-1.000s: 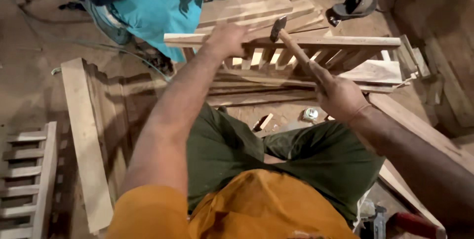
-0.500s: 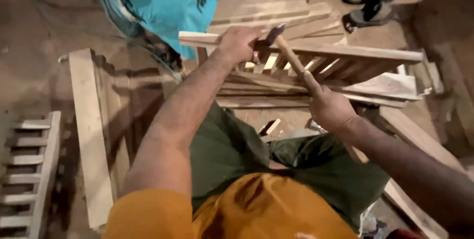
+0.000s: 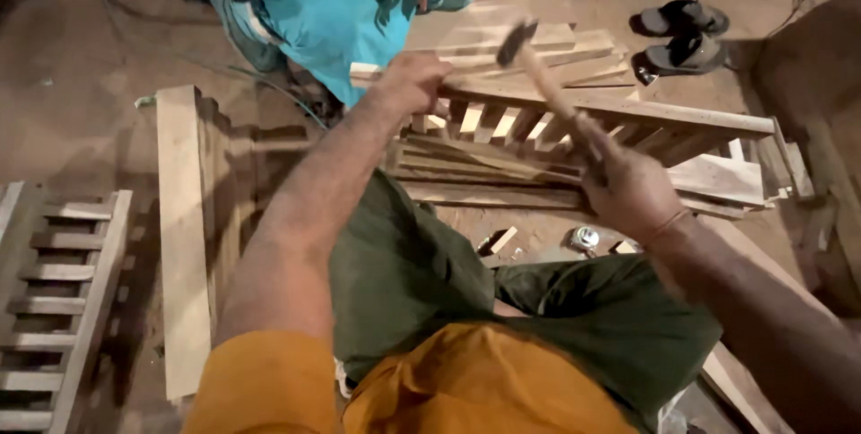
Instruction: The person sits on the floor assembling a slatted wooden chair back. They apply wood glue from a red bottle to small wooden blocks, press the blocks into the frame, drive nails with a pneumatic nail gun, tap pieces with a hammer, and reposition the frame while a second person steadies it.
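Wooden-handled hammer with dark metal head [image 3: 538, 71]: raised, tilted, head up and away, blurred, handle running down into the right hand. Pale wooden slatted frame [image 3: 619, 111]: long top rail with short angled slats beneath, lying on the floor across stacked planks, left end under the left hand.

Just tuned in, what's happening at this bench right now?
A seated person works on a slatted wooden frame lying on the floor. The left hand presses on its top rail, while the right hand holds a wooden-handled hammer raised above that rail. Another person in blue crouches just beyond the frame.
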`<state>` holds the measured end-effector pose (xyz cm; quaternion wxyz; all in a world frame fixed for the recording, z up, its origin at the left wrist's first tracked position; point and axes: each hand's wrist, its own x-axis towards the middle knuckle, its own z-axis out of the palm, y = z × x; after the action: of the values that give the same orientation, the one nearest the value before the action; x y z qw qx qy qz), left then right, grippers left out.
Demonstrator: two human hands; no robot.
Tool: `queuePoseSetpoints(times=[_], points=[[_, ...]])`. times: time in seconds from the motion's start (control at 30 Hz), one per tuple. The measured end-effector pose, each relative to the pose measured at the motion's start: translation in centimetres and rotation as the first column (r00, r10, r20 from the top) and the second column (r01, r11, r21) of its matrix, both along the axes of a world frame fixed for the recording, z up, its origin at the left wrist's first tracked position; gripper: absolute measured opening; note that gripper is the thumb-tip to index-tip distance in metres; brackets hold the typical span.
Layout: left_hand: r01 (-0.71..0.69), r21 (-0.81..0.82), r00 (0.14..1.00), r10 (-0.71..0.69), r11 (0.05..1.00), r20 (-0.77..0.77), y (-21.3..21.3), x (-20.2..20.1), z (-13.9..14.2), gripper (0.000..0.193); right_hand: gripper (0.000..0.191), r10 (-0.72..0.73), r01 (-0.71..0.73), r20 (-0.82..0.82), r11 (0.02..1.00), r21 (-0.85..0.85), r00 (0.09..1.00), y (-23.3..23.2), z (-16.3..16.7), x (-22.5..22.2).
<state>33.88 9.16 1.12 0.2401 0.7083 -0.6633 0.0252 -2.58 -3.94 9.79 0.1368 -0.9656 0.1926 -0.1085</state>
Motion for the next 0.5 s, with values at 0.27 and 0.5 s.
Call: queuePoseSetpoints(times=[0.27,0.5], points=[[-0.15,0.262,0.987,0.128,0.953,0.1,-0.2,-0.5,-0.3,0.073,0.069,0.115,-0.112,0.114,0.993,-0.033,0.987,2.1,-1.7,4.0],[-0.197,0.44,0.899,0.34,0.876,-0.275,1.1,-1.3,1.9,0.053,0.077,0.144,-0.138,-0.142,0.989,0.05,0.979,1.8,-3.8,4.1]])
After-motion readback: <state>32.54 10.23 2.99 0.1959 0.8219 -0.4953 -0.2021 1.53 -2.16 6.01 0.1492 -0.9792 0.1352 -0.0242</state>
